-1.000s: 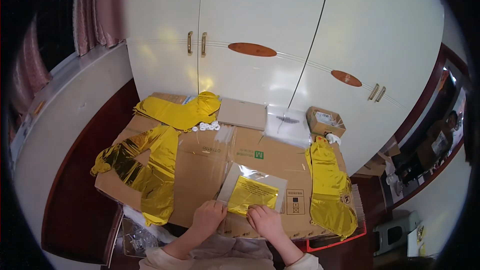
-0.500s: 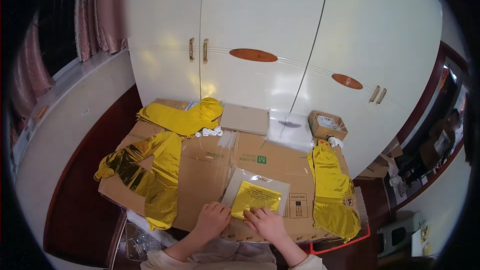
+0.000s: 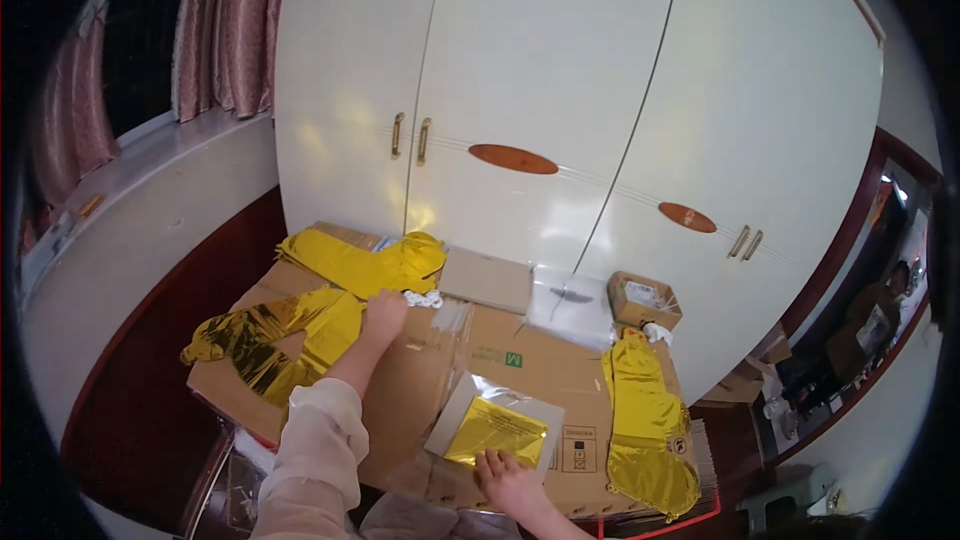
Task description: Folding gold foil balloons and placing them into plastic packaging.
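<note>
My left hand reaches to the far left of the cardboard. It is at the edge of a flat gold foil balloon, close to a small pile of white rings. Its fingertips are hidden behind the hand. My right hand rests with fingers stretched on the lower edge of a folded gold foil square. That square lies on a pale grey sheet with clear plastic over it. Another gold foil balloon spreads out left of my left forearm.
The cardboard surface carries one more gold foil balloon on the right. Along the back are a grey-beige board, a clear plastic bag and a small open carton. A white cabinet stands behind; a stool is lower right.
My left hand has left the folded gold square and moved far and left to the balloons and white rings. My right hand stays on the square. The view has tilted up slightly.
</note>
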`<control>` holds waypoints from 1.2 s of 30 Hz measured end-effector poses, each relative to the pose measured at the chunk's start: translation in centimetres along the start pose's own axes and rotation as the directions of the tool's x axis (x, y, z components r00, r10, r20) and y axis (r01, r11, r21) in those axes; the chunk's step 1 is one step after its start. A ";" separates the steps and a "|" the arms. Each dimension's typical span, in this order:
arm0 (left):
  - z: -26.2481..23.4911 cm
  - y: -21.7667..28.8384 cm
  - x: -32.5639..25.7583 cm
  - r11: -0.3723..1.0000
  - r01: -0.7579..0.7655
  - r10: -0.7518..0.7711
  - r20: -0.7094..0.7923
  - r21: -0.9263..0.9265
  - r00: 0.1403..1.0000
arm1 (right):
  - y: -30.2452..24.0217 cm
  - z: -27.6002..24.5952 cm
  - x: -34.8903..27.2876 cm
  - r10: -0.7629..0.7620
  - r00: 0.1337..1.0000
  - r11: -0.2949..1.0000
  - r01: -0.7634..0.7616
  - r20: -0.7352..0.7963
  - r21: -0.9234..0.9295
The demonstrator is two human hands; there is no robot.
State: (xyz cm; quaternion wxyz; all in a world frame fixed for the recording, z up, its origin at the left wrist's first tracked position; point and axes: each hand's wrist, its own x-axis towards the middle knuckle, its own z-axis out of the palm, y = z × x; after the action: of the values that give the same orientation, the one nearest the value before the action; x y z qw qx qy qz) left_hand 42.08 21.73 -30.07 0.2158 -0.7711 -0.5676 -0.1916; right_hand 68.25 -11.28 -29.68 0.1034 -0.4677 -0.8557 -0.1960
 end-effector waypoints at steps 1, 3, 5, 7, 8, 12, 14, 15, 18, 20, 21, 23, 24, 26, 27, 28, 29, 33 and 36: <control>0.8 -0.8 0.2 1.000 0.012 -0.012 -0.006 -0.003 1.000 | 0.0 0.0 0.0 -0.014 1.000 1.000 0.014 -0.013 0.006; 1.7 -0.4 -0.3 1.000 0.018 -0.018 0.010 -0.013 1.000 | 0.1 -0.2 -0.5 -0.022 1.000 0.999 0.022 -0.018 0.031; 1.9 -0.3 -0.8 1.000 -0.031 0.031 0.017 -0.003 0.999 | 0.3 -0.8 -0.4 -0.015 1.000 0.999 0.015 0.020 0.039; 0.9 0.6 -2.3 0.993 -0.116 0.116 0.032 0.022 0.993 | 0.2 -1.2 -0.4 -0.001 0.998 0.999 -0.002 0.063 0.042; -0.2 1.6 -3.3 0.984 -0.171 0.170 0.039 0.038 0.985 | 0.3 -1.4 -0.5 0.005 0.996 0.999 -0.008 0.086 0.034; -8.0 4.1 -7.7 0.958 -0.282 0.286 0.236 -0.049 0.929 | 0.5 -1.7 -0.9 -0.004 0.994 1.000 0.001 0.109 0.024; -10.6 4.3 -10.7 0.937 -0.319 0.338 0.136 -0.145 0.931 | 0.5 -1.4 -1.0 -0.010 0.994 0.999 0.006 0.105 0.043; -11.6 4.5 -12.2 0.911 -0.304 0.347 0.120 -0.280 0.930 | 0.4 -1.2 -1.1 -0.002 0.994 0.999 -0.003 0.107 0.052; -18.8 7.8 -16.8 0.697 0.034 0.297 0.332 -0.716 0.895 | 0.3 -1.4 -0.7 0.003 0.985 0.997 -0.017 0.172 0.081; -18.7 9.3 -21.9 0.211 0.492 0.487 0.527 -0.845 0.697 | 0.1 -1.8 -0.6 0.011 0.987 0.997 -0.023 0.160 0.074; -19.8 10.8 -23.4 0.017 0.724 0.528 0.621 -0.689 0.579 | -0.1 -1.8 -0.5 0.010 0.988 0.998 -0.021 0.153 0.067; -20.7 13.1 -25.0 -0.258 0.903 0.601 0.675 -0.343 0.428 | 0.0 -1.8 -1.2 0.031 0.995 0.995 -0.039 0.096 0.086; -20.4 13.7 -25.5 -0.344 0.911 0.609 0.684 -0.230 0.402 | -0.1 -2.0 -1.6 0.047 0.996 0.994 -0.053 0.072 0.093; -20.1 14.6 -26.2 -0.476 0.876 0.614 0.685 -0.074 0.391 | -0.4 -2.9 -1.8 0.049 0.994 0.995 -0.057 0.096 0.087; -20.0 15.0 -26.5 -0.527 0.849 0.609 0.681 -0.036 0.407 | -0.4 -3.3 -1.9 0.048 0.993 0.995 -0.057 0.106 0.086; -19.9 15.3 -26.8 -0.575 0.818 0.604 0.676 0.002 0.422 | -0.4 -3.2 -2.1 0.048 0.994 0.994 -0.058 0.099 0.097; -19.8 15.6 -27.0 -0.591 0.807 0.593 0.684 0.012 0.424 | -0.4 -2.9 -2.3 0.047 0.995 0.992 -0.057 0.088 0.110; -19.8 15.9 -27.3 -0.634 0.771 0.588 0.690 0.069 0.422 | -0.6 -3.3 -2.4 0.052 0.995 0.986 -0.065 0.087 0.155; -19.8 16.3 -27.7 -0.681 0.721 0.587 0.685 0.129 0.432 | -0.4 -3.7 -2.4 0.043 0.998 0.980 -0.053 0.052 0.193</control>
State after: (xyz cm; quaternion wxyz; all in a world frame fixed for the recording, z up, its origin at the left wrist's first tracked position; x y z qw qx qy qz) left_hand 48.91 -15.38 -30.40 -0.9193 -0.1199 -0.2561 -0.2739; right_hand 69.16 -14.90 -27.27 0.1328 -0.4805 -0.8614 -0.0978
